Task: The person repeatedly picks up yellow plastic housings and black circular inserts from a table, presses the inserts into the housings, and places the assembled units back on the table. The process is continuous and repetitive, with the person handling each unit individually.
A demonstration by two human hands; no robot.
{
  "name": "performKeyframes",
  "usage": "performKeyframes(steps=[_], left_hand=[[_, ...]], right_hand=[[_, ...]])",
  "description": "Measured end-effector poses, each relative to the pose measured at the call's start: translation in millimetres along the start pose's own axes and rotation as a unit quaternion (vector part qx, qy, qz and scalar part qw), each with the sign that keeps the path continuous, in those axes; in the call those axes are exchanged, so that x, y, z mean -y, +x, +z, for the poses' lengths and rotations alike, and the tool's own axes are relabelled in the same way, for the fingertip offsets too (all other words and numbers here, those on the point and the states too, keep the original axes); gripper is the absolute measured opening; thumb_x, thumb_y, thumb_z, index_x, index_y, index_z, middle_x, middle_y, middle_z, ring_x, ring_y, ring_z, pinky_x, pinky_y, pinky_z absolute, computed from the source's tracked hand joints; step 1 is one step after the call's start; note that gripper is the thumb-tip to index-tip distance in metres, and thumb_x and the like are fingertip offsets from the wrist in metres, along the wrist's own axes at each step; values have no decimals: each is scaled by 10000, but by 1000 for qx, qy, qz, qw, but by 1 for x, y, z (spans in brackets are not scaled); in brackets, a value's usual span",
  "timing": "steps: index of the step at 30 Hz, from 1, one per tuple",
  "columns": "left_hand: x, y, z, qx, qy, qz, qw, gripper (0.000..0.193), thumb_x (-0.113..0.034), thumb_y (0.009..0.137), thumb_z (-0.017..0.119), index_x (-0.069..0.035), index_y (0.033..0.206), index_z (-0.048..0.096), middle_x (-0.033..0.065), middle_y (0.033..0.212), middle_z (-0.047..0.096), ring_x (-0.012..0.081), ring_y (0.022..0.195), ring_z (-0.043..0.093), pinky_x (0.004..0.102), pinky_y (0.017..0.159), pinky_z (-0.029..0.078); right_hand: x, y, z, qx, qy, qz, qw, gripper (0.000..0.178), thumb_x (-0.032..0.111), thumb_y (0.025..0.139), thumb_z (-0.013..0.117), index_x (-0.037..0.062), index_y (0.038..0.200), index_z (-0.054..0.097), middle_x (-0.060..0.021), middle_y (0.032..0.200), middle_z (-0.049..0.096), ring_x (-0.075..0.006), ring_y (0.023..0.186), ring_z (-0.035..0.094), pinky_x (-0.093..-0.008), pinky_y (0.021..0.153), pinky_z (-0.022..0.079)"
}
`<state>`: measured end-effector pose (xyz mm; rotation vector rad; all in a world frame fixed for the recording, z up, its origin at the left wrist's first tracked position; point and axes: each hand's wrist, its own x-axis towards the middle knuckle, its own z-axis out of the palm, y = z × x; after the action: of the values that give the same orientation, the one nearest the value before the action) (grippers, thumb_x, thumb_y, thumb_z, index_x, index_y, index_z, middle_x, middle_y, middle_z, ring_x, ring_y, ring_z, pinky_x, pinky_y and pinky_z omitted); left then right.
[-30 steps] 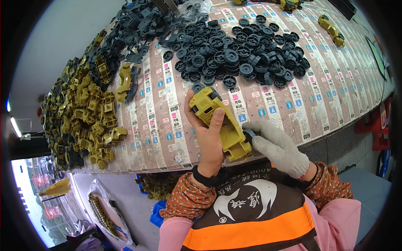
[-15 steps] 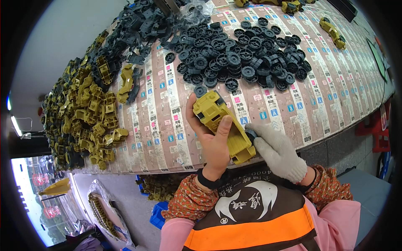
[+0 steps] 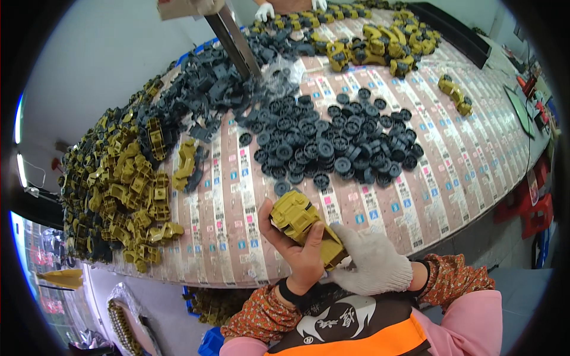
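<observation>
A yellow toy truck is gripped in my bare left hand, its cab pointing away from me and my thumb across its middle. My right hand, in a whitish knit glove, closes around the truck's rear right side. Those gloved fingers hide the near wheel area, so any wheel there is out of sight. Just beyond the cab, a loose dark wheel lies on the table. Behind it spreads a heap of dark grey toy wheels.
Yellow truck bodies are piled at left, dark grey parts behind them. A metal post rises from the table. Trucks with wheels cluster at the back, near another person's gloved hand. A red stool stands at right.
My view has tilted up, showing more of the far table. The dark wheel visible earlier in my gloved fingers is now hidden, and that hand wraps closer around the truck's rear.
</observation>
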<state>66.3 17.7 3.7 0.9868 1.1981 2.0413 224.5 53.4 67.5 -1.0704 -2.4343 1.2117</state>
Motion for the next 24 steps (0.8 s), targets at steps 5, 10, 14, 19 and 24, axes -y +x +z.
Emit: performKeyframes(steps=[5,10,14,19,24], left_hand=[[-3,45,5,48,-81,-132,987,890,-145,1050,662,-194,1688,44,111,1429,469,212,1284,540,376,1102,452],[-10,74,-66,33,53,-128,990,588,-190,1068,614,-145,1602,371,61,1350,544,171,1203,576,320,988,486],[-18,100,-125,-86,109,-156,978,365,-135,1047,599,-114,1410,560,8,1246,593,91,1066,567,263,854,481],[-11,132,-223,-157,290,-45,943,272,-107,1037,612,-82,1307,626,-14,1107,625,59,905,534,231,781,443],[-16,199,-261,-106,599,81,789,338,-138,974,680,-71,1300,620,128,1155,668,277,1079,615,425,971,496]], right_hand=[[-26,63,-19,-37,99,-31,994,590,455,826,802,-32,1116,638,-219,924,737,-381,797,752,-469,715,602],[-40,164,-111,-84,307,143,937,400,369,861,779,12,1006,674,-65,793,678,-150,581,639,-277,481,516],[-125,245,-213,-226,270,119,928,327,315,881,768,2,921,684,-64,736,655,-190,612,669,-330,538,540],[-169,284,-264,-316,238,119,910,529,341,988,622,-3,1385,561,-73,1075,643,-188,814,636,-328,678,571],[-122,244,-191,-231,135,85,960,632,288,949,644,-25,1483,517,-107,1235,661,-160,918,637,-318,657,573]])
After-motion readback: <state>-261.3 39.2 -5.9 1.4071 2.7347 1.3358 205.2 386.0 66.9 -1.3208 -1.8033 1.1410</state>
